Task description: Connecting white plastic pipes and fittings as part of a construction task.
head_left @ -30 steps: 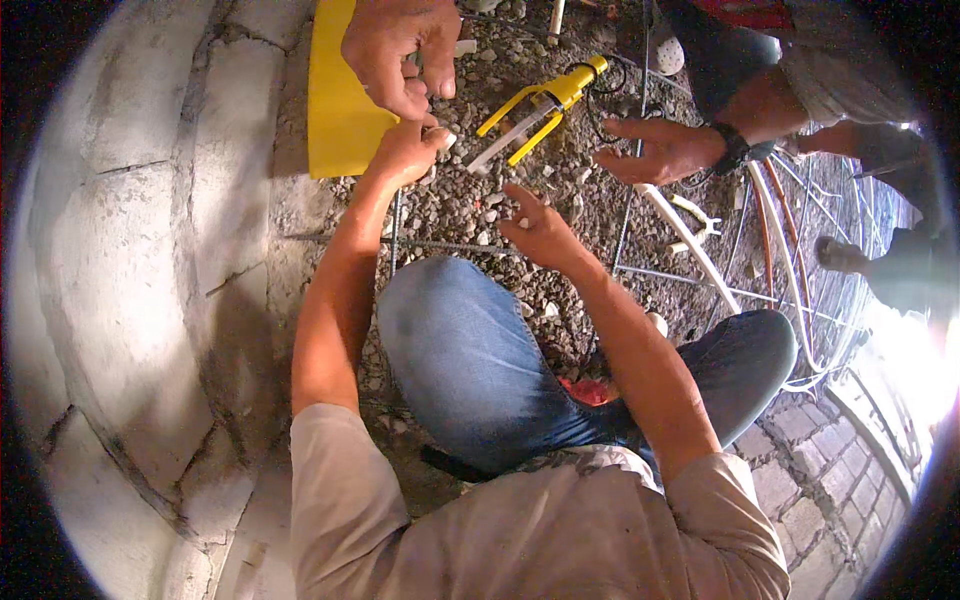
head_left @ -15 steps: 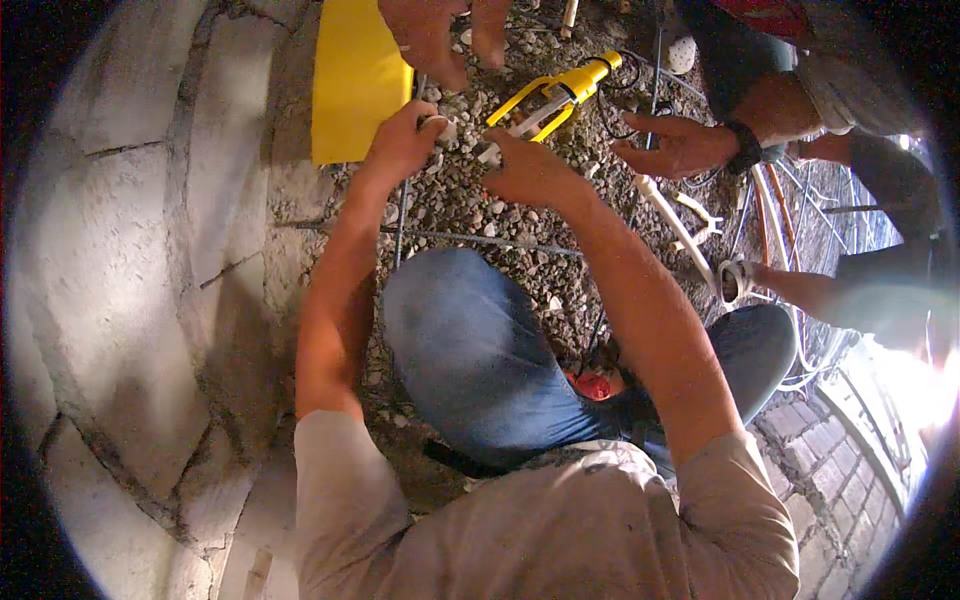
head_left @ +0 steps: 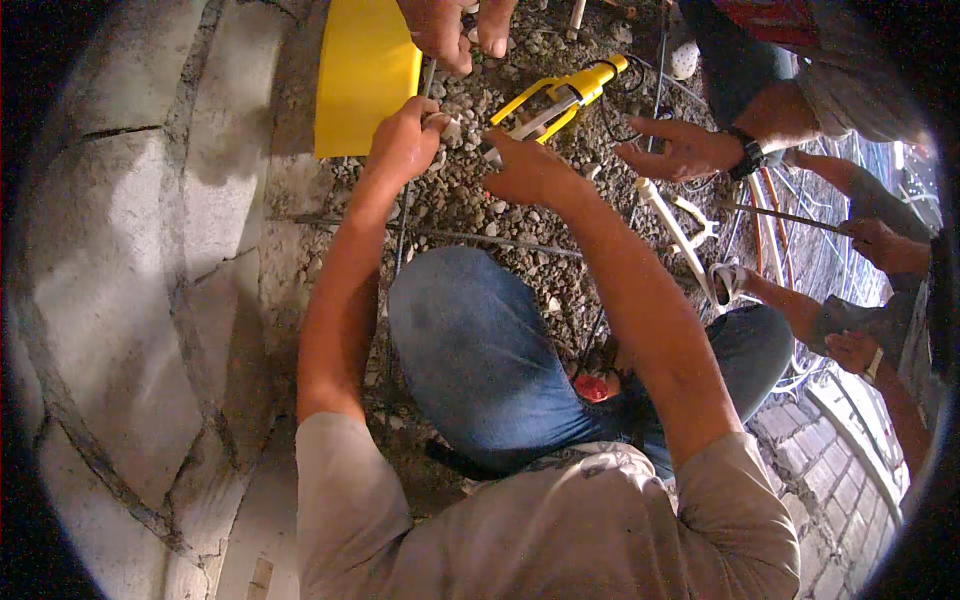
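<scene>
My left hand (head_left: pixel 405 145) is closed at a thin steel bar (head_left: pixel 429 78), which comes out above the fist and runs on below it across the gravel. A small whitish piece (head_left: pixel 451 131) shows beside the thumb. My right hand (head_left: pixel 538 172) is closed at the near end of a yellow frame-like tool (head_left: pixel 590 80) with a grey strip along it, which resembles a caged hand lamp. Its far end points up and right. Another person's hand (head_left: pixel 440 28) hangs just above my left hand, fingers down. A second person's hand (head_left: pixel 690 150), with a dark wristband, reaches in from the right.
A yellow sheet (head_left: pixel 365 85) lies left of my left hand. Steel bars (head_left: pixel 500 240) cross the gravel (head_left: pixel 470 205). Pale pipes (head_left: pixel 675 235) lie to the right, near a person's foot (head_left: pixel 728 282). Stone slabs (head_left: pixel 130 260) cover the left side; bent knees are below my hands.
The hand above my left hand has shifted slightly down and right. At the far right, another person's hands and a long thin rod have come into view. My own hands stay nearly still.
</scene>
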`<state>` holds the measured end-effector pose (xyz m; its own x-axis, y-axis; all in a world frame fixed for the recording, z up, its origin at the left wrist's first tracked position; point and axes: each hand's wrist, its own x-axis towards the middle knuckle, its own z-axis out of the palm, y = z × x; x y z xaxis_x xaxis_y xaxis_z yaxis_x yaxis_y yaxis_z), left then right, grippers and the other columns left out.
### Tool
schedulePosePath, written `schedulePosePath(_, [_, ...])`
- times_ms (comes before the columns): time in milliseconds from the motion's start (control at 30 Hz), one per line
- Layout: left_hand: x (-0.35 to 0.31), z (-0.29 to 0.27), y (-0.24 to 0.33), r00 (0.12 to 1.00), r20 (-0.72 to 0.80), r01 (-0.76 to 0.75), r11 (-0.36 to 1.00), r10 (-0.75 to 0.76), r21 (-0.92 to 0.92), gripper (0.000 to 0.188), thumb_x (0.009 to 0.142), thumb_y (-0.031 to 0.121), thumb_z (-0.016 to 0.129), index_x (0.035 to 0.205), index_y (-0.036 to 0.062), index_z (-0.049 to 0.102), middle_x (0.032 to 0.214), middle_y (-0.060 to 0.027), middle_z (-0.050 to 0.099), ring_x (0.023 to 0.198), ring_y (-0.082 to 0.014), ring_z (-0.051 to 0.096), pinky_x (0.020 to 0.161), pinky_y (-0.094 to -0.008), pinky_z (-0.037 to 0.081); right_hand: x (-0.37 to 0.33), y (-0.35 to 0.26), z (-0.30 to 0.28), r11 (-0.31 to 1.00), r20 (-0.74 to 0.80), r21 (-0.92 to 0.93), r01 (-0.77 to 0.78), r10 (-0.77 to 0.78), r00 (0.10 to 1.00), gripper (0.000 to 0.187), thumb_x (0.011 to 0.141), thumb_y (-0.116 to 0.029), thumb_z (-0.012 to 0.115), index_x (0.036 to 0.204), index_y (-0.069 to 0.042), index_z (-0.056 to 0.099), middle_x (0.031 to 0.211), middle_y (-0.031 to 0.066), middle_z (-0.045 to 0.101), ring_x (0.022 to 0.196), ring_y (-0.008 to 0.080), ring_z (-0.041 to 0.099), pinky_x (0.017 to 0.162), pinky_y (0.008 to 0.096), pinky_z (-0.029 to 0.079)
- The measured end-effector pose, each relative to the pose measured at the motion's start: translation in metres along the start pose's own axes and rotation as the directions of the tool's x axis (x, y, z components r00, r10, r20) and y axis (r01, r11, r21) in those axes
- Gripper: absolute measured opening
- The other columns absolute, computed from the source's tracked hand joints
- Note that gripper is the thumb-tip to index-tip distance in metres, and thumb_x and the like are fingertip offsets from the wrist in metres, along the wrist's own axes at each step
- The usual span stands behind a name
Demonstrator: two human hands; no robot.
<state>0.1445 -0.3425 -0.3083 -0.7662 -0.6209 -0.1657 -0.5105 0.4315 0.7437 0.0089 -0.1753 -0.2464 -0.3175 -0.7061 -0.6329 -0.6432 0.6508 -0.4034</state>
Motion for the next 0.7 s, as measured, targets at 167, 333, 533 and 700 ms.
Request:
schedulePosePath(167, [0.002, 0.004, 0.000, 1.000, -0.006, -0.030, 1.000, 0.030, -0.008, 0.032, 0.094, 0.032, 0.070, 0.113, 0.0060, 0.068, 0.100, -0.0210, 0.074, 0.100, -0.0440, 0.069, 0.085, -0.0497, 0.055, -0.040, 0.003, -0.007, 0.983, -0.049, 0.169, 0.078, -0.071, 0.996, 0.074, 0.086, -0.032, 0.067, 0.152, -0.011, 0.043, 0.116, 0.0297, 0.069, 0.110, 0.0447, 0.068, 0.099, 0.0519, 0.052])
schedulePosePath(333, [0.005, -0.004, 0.003, 0.971, 0.227, -0.071, 0.997, 0.072, -0.012, 0.036, 0.095, 0.032, 0.068, 0.123, 0.0107, 0.067, 0.110, -0.0215, 0.073, 0.102, -0.0408, 0.070, 0.090, -0.0465, 0.055, -0.091, 0.026, 0.028, 0.990, 0.113, 0.139, -0.011, -0.004, 0.994, 0.069, 0.088, -0.032, 0.067, 0.149, -0.010, 0.045, 0.116, 0.0292, 0.069, 0.107, 0.0466, 0.067, 0.095, 0.0527, 0.053])
schedulePosePath(533, [-0.010, -0.017, 0.007, 0.864, 0.503, -0.012, 0.999, -0.009, 0.040, 0.044, 0.095, 0.030, 0.066, 0.136, 0.0149, 0.061, 0.118, -0.0218, 0.072, 0.110, -0.0401, 0.069, 0.095, -0.0456, 0.053, -0.121, 0.083, 0.083, 0.985, 0.188, 0.083, -0.150, 0.132, 0.973, 0.072, 0.087, -0.029, 0.067, 0.151, -0.009, 0.041, 0.110, 0.0287, 0.071, 0.102, 0.0461, 0.070, 0.090, 0.0551, 0.055])
schedulePosePath(700, [-0.029, -0.019, 0.011, 0.793, 0.601, 0.054, 0.995, -0.095, 0.087, 0.050, 0.093, 0.027, 0.066, 0.141, 0.0173, 0.055, 0.114, -0.0245, 0.072, 0.109, -0.0398, 0.069, 0.096, -0.0450, 0.053, -0.125, 0.112, 0.105, 0.972, 0.244, -0.071, -0.223, 0.234, 0.941, 0.087, 0.087, -0.025, 0.067, 0.160, -0.010, 0.022, 0.113, 0.0273, 0.072, 0.100, 0.0442, 0.072, 0.088, 0.0561, 0.056])
